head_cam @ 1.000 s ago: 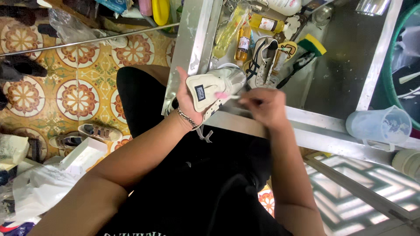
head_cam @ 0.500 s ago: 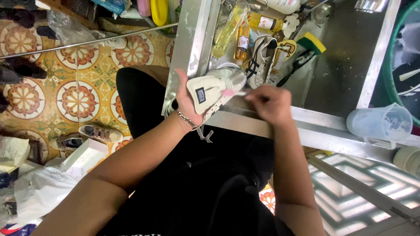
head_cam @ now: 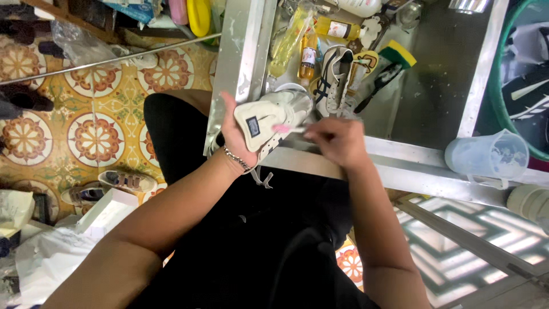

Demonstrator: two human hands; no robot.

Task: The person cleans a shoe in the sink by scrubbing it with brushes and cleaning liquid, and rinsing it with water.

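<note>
The left hand (head_cam: 237, 134) is wrapped around a cream sneaker (head_cam: 269, 123), thumb up along its near side, a metal bracelet (head_cam: 235, 158) at the wrist. The shoe is pale, with a small dark patch on the tongue and loose laces hanging below the palm. Its long axis runs slantwise, heel low by the left palm, toe up and away toward the right. Just right of it the right hand (head_cam: 337, 140) is closed narrowly on a small brush (head_cam: 289, 129) with a pink head, which touches the shoe's side. Both hands hang over the near edge of a steel sink (head_cam: 434, 74). Beyond the right hand lie a striped sneaker (head_cam: 334, 80) and bottles; further right a clear jug (head_cam: 486, 157) stands on the rim, with bare steel between
</note>
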